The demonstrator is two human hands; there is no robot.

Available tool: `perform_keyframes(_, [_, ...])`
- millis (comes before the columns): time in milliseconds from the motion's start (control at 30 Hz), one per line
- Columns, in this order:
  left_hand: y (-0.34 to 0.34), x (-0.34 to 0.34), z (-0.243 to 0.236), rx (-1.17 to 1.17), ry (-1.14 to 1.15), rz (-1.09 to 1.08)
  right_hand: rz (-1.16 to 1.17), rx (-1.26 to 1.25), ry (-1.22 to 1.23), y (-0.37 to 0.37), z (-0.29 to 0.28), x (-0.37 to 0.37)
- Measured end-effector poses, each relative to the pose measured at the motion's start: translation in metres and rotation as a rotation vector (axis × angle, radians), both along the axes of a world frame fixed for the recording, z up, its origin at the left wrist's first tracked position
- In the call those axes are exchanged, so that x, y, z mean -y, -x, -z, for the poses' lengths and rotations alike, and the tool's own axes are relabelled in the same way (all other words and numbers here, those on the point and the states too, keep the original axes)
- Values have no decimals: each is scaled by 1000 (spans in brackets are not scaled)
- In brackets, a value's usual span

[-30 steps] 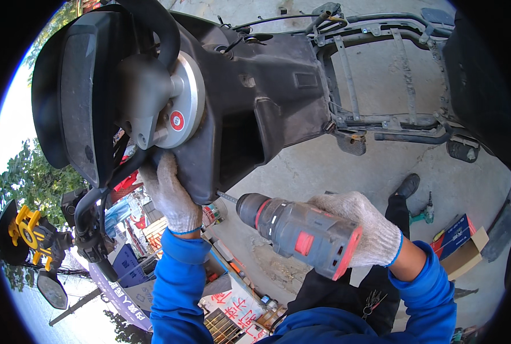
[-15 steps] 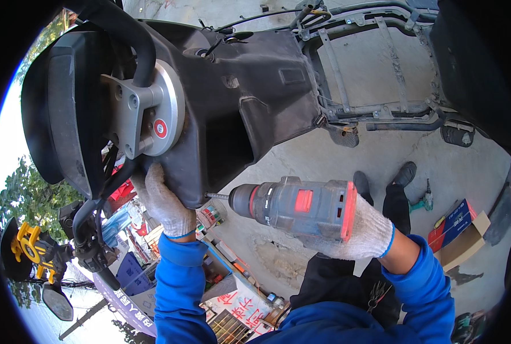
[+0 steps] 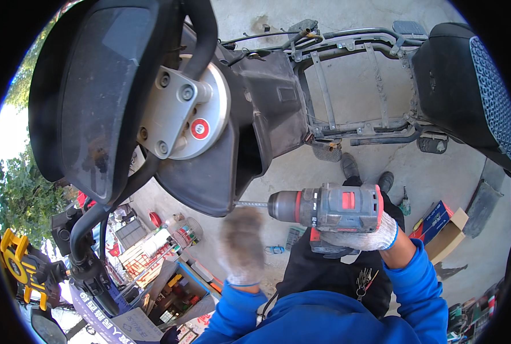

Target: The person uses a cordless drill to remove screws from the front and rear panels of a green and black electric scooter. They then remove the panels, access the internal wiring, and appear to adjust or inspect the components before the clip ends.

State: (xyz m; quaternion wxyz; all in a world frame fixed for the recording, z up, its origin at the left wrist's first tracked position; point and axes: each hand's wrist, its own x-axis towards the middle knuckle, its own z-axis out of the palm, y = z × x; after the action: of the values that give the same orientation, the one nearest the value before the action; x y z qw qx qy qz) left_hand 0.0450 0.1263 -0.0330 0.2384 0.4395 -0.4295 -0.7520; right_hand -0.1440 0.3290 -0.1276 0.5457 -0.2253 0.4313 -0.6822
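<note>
My right hand (image 3: 370, 232), in a whitish work glove, grips a grey and red cordless drill (image 3: 330, 206) by its handle. The long drill bit (image 3: 252, 204) points left, its tip at the lower corner of the black plastic front panel (image 3: 203, 178) of a scooter. Whether the tip sits in a hole cannot be made out. My gloved left hand (image 3: 241, 246) is just below the bit and that corner, smeared by motion, so its fingers do not show clearly. Above the panel is the silver handlebar clamp (image 3: 172, 114) with a round red-and-white sticker.
The bare scooter frame (image 3: 376, 86) stretches right to a black seat (image 3: 450, 80). A yellow phone holder (image 3: 23, 269) sits on the handlebar at left. Boxes and tools crowd the lower left around an open tool box (image 3: 181, 292). An opened carton (image 3: 447, 235) lies at right.
My left hand has come off the panel's side and moved right and down. The drill has shifted right within the picture, still in my right hand. The whole view has also shifted.
</note>
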Motion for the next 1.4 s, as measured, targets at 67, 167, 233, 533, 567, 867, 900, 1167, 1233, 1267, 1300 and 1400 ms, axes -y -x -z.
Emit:
perform_keyframes(67, [19, -15, 6, -49, -285, 44, -10, -134, 11, 2, -4, 1])
perform_keyframes(167, [58, -10, 12, -337, -410, 101, -17, 42, -32, -4, 10, -11])
perform_keyframes(233, [61, -11, 15, -482, -439, 73, -40, 143, -27, -4, 19, -17])
perform_keyframes(533, [59, -18, 26, -627, -511, -50, -61, 764, -49, -7, 28, -33])
perform_keyframes(567, [61, -20, 25, -598, -485, -51, -47, 616, -61, -5, 23, -34])
perform_keyframes(867, [87, -40, 7, -284, -333, -156, -166, -79, -93, 45, -11, -17])
perform_keyframes(900, [85, -40, 7, -282, -327, -173, -139, -132, -71, 44, -9, -19])
perform_keyframes(1167, [40, -42, 6, 31, -357, 17, -61, 89, -311, 43, 4, -62])
perform_keyframes(1233, [36, -46, 8, 129, -371, 56, 79, 244, -327, 27, 29, -80])
perform_keyframes(1267, [33, -45, 10, 169, -393, 87, 146, 325, -334, 16, 44, -92])
perform_keyframes(1300, [31, -45, 12, 212, -424, 111, 195, 347, -350, 9, 53, -96])
perform_keyframes(1400, [23, -50, 27, 198, -470, 202, 350, 266, -367, -33, 93, -120])
